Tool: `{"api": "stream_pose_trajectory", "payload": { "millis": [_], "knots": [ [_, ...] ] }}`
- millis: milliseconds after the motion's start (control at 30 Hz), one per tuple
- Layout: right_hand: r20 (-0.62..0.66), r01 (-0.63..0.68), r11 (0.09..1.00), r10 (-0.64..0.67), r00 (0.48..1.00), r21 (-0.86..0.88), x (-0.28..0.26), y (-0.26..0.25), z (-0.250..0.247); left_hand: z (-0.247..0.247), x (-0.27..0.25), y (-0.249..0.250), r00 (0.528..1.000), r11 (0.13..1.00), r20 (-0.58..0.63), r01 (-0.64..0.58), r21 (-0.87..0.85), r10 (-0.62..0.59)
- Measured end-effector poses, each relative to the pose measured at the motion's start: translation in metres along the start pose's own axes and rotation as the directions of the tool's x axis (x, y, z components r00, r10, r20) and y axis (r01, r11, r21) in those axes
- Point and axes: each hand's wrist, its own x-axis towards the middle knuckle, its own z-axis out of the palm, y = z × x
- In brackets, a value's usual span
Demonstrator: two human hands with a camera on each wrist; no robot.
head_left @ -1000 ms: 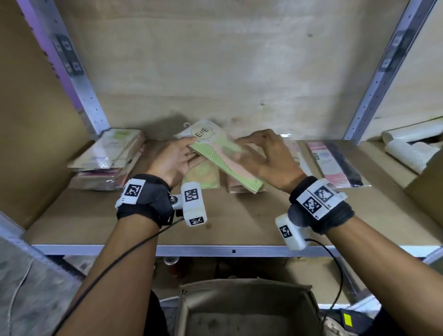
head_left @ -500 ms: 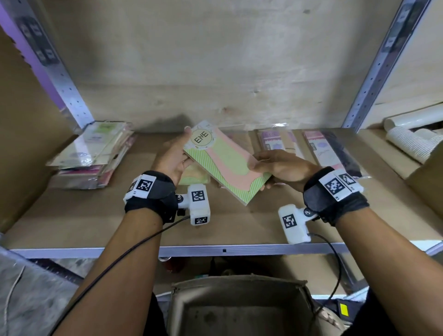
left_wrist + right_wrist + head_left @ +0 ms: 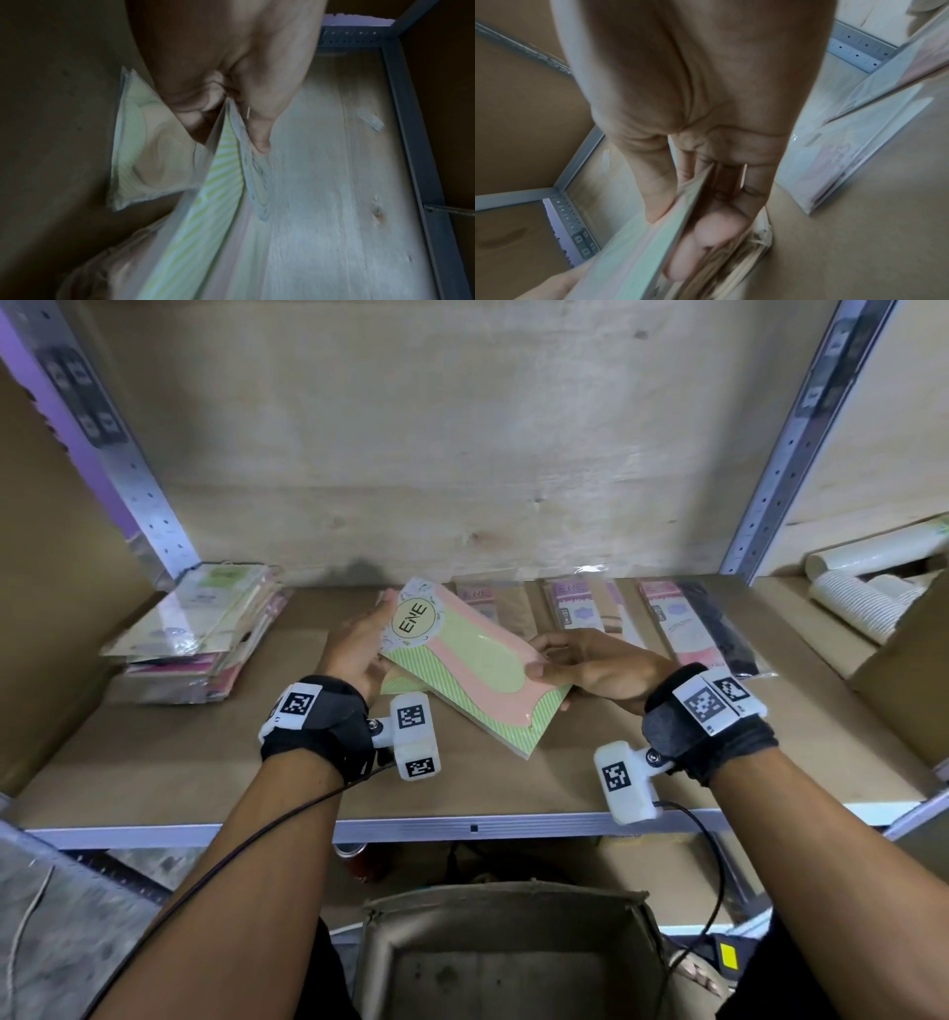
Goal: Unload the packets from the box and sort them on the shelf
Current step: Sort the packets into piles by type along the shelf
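The left hand (image 3: 359, 644) and right hand (image 3: 590, 667) each pinch an end of a small stack of green-and-pink packets (image 3: 472, 667), thumbs on top and fingers curled beneath, holding it tilted above the shelf (image 3: 154, 762). A second ago the right hand lay flat across the stack, low over the board; since then the stack has risen clear and the right hand has slid to its near corner. I judge these packets are being squared up or checked before going down with their kind, perhaps on the matching packet (image 3: 151, 154) lying under the left hand. The top label reads "ENE". Sorted packets (image 3: 575, 608) with "ENE" headers lie along the back, a mixed pile (image 3: 205, 634) at the left. The box (image 3: 508, 952) below looks nearly empty.
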Motion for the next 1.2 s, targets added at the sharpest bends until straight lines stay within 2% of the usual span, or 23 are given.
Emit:
{"api": "stream_pose_trajectory", "payload": {
  "millis": [167, 267, 333, 467, 633, 700, 933, 1067, 1200],
  "knots": [
    [-0.025, 0.017, 0.999, -0.016, 1.0, 0.041, 0.0, 0.004, 0.003, -0.002, 0.002, -0.004, 0.999, 0.996, -0.024, 0.023, -0.082, -0.025],
    [-0.037, 0.015, 0.985, -0.009, 0.999, 0.169, 0.0, 0.004, 0.004, -0.006, 0.003, -0.006, 0.998, 0.982, 0.057, 0.027, -0.188, -0.017],
    [-0.069, 0.023, 0.97, -0.006, 0.998, 0.243, 0.001, 0.003, 0.005, -0.008, 0.0, -0.01, 0.985, 0.995, 0.175, 0.021, -0.099, -0.004],
    [-0.159, 0.021, 0.937, 0.037, 0.987, 0.35, 0.005, 0.004, 0.009, -0.006, -0.006, -0.019, 0.94, 0.988, 0.336, 0.011, 0.156, -0.063],
    [-0.203, -0.017, 0.913, 0.109, 0.973, 0.408, 0.009, 0.007, 0.018, -0.004, -0.012, -0.023, 0.904, 0.966, 0.402, 0.041, 0.254, -0.144],
    [-0.216, -0.023, 0.902, 0.128, 0.968, 0.432, 0.011, 0.008, 0.022, -0.004, -0.013, -0.024, 0.905, 0.96, 0.4, 0.034, 0.277, -0.147],
    [-0.236, -0.001, 0.907, 0.11, 0.966, 0.421, 0.019, -0.004, 0.034, -0.01, -0.01, -0.017, 0.951, 0.968, 0.303, -0.011, 0.249, -0.067],
    [-0.3, -0.07, 0.977, 0.129, 0.945, 0.2, 0.034, -0.018, 0.033, -0.016, 0.002, -0.014, 0.974, 0.971, 0.227, -0.053, 0.232, -0.001],
    [-0.341, -0.131, 0.991, 0.132, 0.931, 0.026, 0.064, -0.034, 0.036, -0.026, 0.02, -0.01, 0.993, 0.975, 0.108, -0.068, 0.212, 0.046]
  ]
}}
